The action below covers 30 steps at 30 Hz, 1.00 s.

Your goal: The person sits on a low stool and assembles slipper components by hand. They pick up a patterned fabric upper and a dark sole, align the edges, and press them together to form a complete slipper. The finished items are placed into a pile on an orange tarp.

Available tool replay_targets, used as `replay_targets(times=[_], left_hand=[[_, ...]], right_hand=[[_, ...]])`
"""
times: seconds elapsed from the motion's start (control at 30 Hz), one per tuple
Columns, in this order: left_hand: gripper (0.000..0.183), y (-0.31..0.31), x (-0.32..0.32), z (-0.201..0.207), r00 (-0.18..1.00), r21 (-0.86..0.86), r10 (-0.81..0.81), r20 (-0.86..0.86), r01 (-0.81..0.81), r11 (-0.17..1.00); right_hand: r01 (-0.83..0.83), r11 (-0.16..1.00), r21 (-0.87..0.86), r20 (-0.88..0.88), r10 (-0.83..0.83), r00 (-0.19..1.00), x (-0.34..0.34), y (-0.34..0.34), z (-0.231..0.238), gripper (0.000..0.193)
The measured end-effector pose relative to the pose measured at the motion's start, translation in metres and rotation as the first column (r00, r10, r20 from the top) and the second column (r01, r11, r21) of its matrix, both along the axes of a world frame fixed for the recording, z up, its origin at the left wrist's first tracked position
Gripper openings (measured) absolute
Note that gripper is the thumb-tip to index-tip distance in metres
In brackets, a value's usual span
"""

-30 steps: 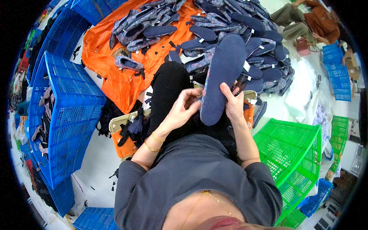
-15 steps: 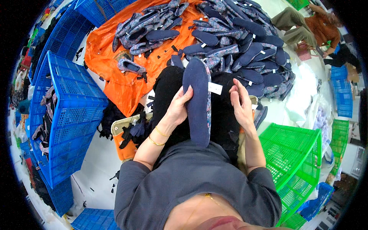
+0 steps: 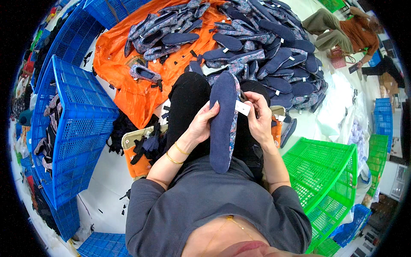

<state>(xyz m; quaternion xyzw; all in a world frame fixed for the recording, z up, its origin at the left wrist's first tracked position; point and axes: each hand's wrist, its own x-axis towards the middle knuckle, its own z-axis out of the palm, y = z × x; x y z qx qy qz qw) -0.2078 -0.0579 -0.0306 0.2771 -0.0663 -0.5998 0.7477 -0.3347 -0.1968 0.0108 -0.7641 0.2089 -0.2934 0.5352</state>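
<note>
Over my lap I hold a slipper [image 3: 222, 128] with its navy sole facing up and its flowered side showing along the right edge. My left hand [image 3: 203, 122] grips it at the left edge, the thumb lying on the sole. A white tag [image 3: 242, 108] sticks out from the slipper's right edge. Close beside that tag, my right hand [image 3: 259, 116] has its fingers bent together in a pinch at something dark, too small to make out. Beyond my knees lies a big heap of similar slippers [image 3: 278, 60], partly on an orange plastic sheet [image 3: 109, 64].
Blue crates [image 3: 85, 128] stand to my left, one with fabric pieces inside. A green crate [image 3: 319, 171] is at my right. Black scraps lie on an orange-and-tan stool or pad [image 3: 136, 165] under me. Another person [image 3: 359, 34] sits at the far right.
My right hand, earlier apart from the slipper with fingers extended, has come in to its right edge and closed by the tag. The slipper has shifted slightly nearer and to the right.
</note>
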Motion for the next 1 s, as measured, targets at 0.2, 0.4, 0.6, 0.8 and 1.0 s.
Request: replay_targets(times=[0.2, 0.4, 0.6, 0.8, 1.0], left_hand=[[0.040, 0.002, -0.001, 0.003, 0.998, 0.020, 0.030, 0.051, -0.031, 0.999], [0.039, 0.005, 0.000, 0.002, 0.994, 0.025, 0.042, 0.097, -0.045, 0.999], [0.041, 0.007, 0.001, 0.001, 0.991, 0.035, 0.047, 0.123, -0.052, 0.998], [0.042, 0.008, 0.003, -0.001, 0.991, 0.038, 0.060, 0.120, -0.065, 0.997], [0.042, 0.009, 0.004, -0.002, 0.991, 0.017, 0.067, 0.115, -0.069, 0.997]], right_hand=[[0.010, 0.998, -0.064, 0.112, -0.003, 0.994, 0.007, 0.007, 0.007, 0.024], [0.030, 0.990, -0.135, 0.052, -0.024, 0.998, 0.010, 0.012, 0.020, 0.024], [0.064, 0.998, -0.027, 0.106, -0.061, 0.993, 0.005, 0.003, 0.004, 0.016], [0.121, 0.989, -0.087, 0.074, -0.114, 0.991, -0.005, 0.001, 0.000, 0.022], [0.041, 0.998, -0.045, 0.011, -0.041, 0.999, -0.001, 0.008, 0.004, 0.024]])
